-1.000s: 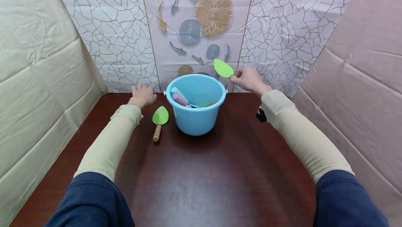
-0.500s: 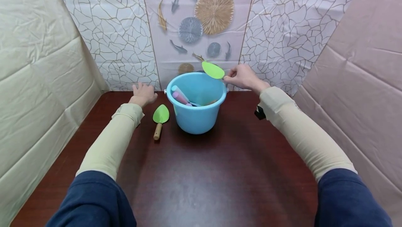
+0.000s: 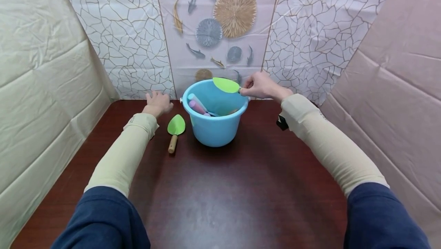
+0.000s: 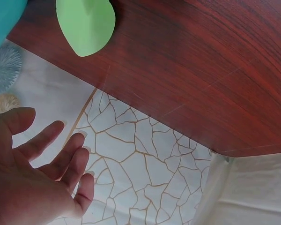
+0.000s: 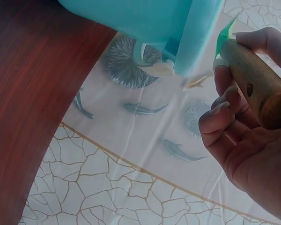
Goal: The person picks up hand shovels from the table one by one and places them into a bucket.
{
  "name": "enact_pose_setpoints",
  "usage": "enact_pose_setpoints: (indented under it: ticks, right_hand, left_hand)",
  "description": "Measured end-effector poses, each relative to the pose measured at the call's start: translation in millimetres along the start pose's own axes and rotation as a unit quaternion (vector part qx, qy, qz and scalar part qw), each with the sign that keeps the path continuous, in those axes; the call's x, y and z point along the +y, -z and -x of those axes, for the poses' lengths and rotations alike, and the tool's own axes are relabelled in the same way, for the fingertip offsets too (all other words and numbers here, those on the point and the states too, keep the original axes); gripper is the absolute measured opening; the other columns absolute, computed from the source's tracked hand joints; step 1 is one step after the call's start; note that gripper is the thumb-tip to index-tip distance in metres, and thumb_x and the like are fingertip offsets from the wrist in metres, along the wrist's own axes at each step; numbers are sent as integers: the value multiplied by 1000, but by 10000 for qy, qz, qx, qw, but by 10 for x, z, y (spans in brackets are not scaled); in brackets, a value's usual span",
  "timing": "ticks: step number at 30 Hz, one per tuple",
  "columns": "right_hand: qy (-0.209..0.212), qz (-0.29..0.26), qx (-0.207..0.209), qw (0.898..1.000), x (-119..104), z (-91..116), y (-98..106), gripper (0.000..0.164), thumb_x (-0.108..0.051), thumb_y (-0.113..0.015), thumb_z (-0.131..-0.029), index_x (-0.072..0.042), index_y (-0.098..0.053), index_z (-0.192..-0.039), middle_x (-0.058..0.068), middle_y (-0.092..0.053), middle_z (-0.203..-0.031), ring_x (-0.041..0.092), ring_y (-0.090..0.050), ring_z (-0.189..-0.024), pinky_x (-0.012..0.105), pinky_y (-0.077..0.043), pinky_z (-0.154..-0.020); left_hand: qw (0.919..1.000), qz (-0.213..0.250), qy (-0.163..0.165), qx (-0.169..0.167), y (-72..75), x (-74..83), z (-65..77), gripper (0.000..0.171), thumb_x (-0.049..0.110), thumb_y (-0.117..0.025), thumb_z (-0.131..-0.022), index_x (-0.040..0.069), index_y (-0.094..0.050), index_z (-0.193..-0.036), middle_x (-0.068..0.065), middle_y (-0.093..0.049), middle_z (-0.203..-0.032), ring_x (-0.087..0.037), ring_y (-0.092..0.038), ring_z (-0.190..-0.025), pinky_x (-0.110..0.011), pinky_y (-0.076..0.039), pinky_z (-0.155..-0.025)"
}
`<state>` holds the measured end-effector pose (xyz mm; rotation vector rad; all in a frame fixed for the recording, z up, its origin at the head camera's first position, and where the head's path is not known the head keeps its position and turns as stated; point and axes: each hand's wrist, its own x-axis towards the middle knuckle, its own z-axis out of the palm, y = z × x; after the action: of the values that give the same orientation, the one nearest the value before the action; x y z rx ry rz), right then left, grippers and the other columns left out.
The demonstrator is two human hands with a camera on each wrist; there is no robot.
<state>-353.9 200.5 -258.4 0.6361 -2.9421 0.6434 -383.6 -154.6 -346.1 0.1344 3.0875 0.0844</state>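
My right hand (image 3: 262,86) pinches a small garden trowel by its wooden handle (image 5: 257,82). The trowel's green blade (image 3: 226,85) points left over the right part of the opening of a light blue bucket (image 3: 215,132). Inside the bucket lie a pink-handled tool (image 3: 196,107) and a light blue-handled tool (image 3: 197,100), with a brownish piece low on the right. My left hand (image 3: 158,103) hovers left of the bucket, fingers loosely bent and holding nothing. Just in front of it, a second green trowel (image 3: 176,125) lies on the table, wooden handle towards me.
The bucket stands near the back edge of a dark red wooden table (image 3: 213,195). Behind it hangs a patterned cloth (image 3: 134,38). Beige cloth walls (image 3: 44,88) close in both sides.
My right hand has moved left and slightly down, carrying the trowel blade from right of the bucket to over its opening. The left hand and the lying trowel stay put.
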Motion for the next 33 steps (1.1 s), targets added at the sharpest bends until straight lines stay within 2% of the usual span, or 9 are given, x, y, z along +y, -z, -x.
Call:
enact_pose_setpoints:
  ticks: [7,11,16,22,33]
  right_hand:
    - [321,341,-64,9989,-39,-49,-43,16,-23,-66,-81,-9,-70,-74,1,-64,-68,13,-50,-60,25,-41,-58]
    - [367,556,-202,9976,-84,-76,-91,15,-21,-67,-81,-9,-71,-76,1,-63,-68,12,-51,-60,24,-41,-58]
    - [469,741,-315,9957,-140,-111,-143,21,-20,-64,-82,-10,-63,-63,-2,-50,-55,11,-41,-51,24,-36,-53]
    - [556,934,-322,9936,-190,-150,-163,32,-18,-63,-82,-14,-48,-54,-4,-36,-51,10,-30,-48,24,-30,-51]
    - [499,1373,-662,9870,-261,-203,-271,29,-19,-68,-80,-12,-54,-55,-5,-41,-51,11,-35,-52,24,-32,-50]
  left_hand:
    - [10000,-29,-5,15,50,11,30,45,28,-40,-100,-2,-51,-131,-30,-38,-144,-47,-25,-136,-63,-15,-110]
    - [10000,-35,2,64,49,9,47,43,27,-40,-100,-2,-53,-128,-29,-41,-142,-47,-27,-134,-63,-15,-111]
    - [10000,-33,51,51,15,3,35,45,26,-39,-99,-2,-50,-132,-29,-38,-145,-47,-25,-137,-63,-13,-112]
    - [10000,-35,9,3,6,-20,0,46,27,-41,-99,-1,-48,-135,-31,-36,-145,-48,-24,-137,-64,-13,-111]
    - [9999,-107,42,-3,-10,-16,-1,46,27,-41,-99,-1,-48,-135,-29,-38,-145,-47,-26,-135,-63,-16,-110]
